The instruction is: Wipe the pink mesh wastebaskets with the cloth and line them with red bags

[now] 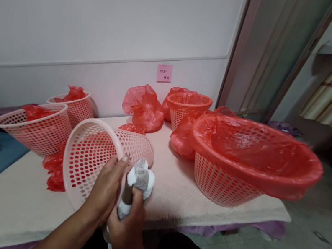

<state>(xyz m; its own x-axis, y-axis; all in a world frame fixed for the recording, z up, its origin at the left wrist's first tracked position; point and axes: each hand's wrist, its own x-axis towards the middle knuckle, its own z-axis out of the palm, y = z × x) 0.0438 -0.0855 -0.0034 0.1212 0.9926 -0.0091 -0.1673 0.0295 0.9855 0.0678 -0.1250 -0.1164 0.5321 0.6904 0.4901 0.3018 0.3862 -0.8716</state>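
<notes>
A pink perforated plastic basket (137, 142) is tilted on its side in front of me, its round mouth turned toward me and to the left. My left hand (106, 187) is closed on the near right part of its rim. In my right hand (128, 224) is a bunched grey, white and brown cloth (141, 175), pressed close to the rim beside my left fingers. Part of the cloth hangs below my hands. My right fingers are partly hidden by the cloth.
Right stands a wide basket (223, 181) lined with a red bag; a smaller lined basket (184, 106) is behind it. Left are two pink baskets (40, 133) (82, 110) holding red plastic. Red bags (148, 113) lie about on the cream cloth-covered surface (169, 201). A pink note (164, 73) is on the wall.
</notes>
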